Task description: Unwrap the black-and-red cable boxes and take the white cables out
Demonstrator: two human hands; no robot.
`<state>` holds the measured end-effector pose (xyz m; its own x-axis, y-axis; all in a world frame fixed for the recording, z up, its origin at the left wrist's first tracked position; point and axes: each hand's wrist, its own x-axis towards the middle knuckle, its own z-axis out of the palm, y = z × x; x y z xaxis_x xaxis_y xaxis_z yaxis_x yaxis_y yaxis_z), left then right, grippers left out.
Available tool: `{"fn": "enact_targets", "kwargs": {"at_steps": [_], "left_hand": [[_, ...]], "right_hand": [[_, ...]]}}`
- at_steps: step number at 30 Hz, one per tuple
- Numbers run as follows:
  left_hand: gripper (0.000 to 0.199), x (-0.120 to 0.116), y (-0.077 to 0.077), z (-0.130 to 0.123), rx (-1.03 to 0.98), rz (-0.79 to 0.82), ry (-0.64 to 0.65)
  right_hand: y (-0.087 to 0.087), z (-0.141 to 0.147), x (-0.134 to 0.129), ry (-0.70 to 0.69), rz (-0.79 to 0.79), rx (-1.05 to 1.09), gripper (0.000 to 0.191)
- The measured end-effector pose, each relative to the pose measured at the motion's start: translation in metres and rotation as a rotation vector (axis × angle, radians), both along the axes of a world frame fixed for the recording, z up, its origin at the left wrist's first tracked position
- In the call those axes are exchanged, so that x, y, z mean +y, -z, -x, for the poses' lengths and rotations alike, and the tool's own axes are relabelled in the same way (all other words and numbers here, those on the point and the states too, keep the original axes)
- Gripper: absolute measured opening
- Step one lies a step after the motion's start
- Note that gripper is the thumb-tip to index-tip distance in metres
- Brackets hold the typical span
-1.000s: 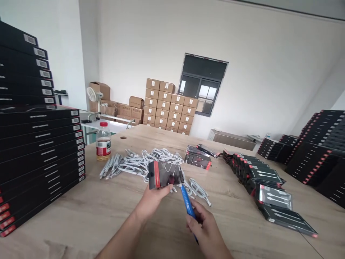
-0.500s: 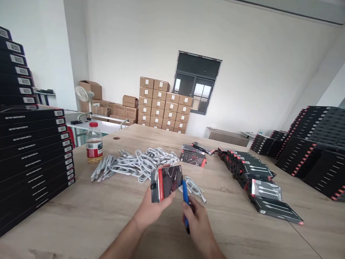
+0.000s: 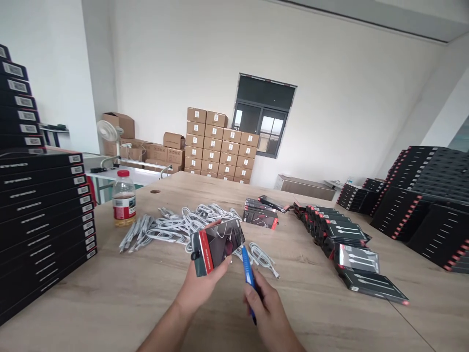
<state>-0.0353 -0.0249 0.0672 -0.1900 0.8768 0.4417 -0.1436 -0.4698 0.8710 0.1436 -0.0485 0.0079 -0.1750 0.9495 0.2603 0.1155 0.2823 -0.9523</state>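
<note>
My left hand (image 3: 201, 283) is closed around a small black-and-red cable box (image 3: 220, 244), held tilted above the table with a printed face toward me. In my right hand (image 3: 267, 298) is a blue utility knife (image 3: 247, 266), its tip at the right edge of the box. Whether the blade touches or enters the box is too small to tell. Just behind the box lies a heap of coiled white cables (image 3: 176, 227). One separate white cable coil (image 3: 263, 258) rests on the table to the right of the knife.
Black boxes (image 3: 44, 220) stand stacked at the left, near a bottle with a red cap (image 3: 123, 200). A few similar boxes (image 3: 261, 215) lie beyond the cables. At the right, a row of cable packages (image 3: 348, 232) leans over, with tall dark stacks (image 3: 399, 210) behind.
The box in my left hand has moved slightly left and tilted. The knife has swung so that its tip leans left against the box's edge. The view has shifted a little.
</note>
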Motion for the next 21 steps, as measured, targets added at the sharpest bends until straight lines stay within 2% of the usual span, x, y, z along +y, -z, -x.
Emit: {"fn": "enact_targets", "kwargs": {"at_steps": [5, 8, 13, 18, 21], "left_hand": [[0.041, 0.001, 0.001, -0.001, -0.017, 0.057, -0.031], [0.04, 0.001, 0.002, 0.0, -0.038, 0.123, -0.051], [0.042, 0.001, 0.001, 0.001, -0.049, 0.125, -0.059], [0.043, 0.001, -0.001, 0.001, -0.1, 0.084, -0.049], [0.051, 0.002, 0.0, 0.001, -0.073, 0.005, -0.078]], "right_hand": [[-0.004, -0.002, 0.009, 0.012, 0.304, 0.498, 0.053], [-0.009, -0.005, 0.007, -0.038, 0.385, 0.592, 0.041], [-0.009, -0.01, 0.007, -0.07, 0.279, 0.515, 0.044], [-0.011, -0.011, 0.008, 0.064, 0.166, 0.268, 0.052], [-0.009, -0.01, 0.003, 0.136, 0.045, 0.083, 0.051]]}}
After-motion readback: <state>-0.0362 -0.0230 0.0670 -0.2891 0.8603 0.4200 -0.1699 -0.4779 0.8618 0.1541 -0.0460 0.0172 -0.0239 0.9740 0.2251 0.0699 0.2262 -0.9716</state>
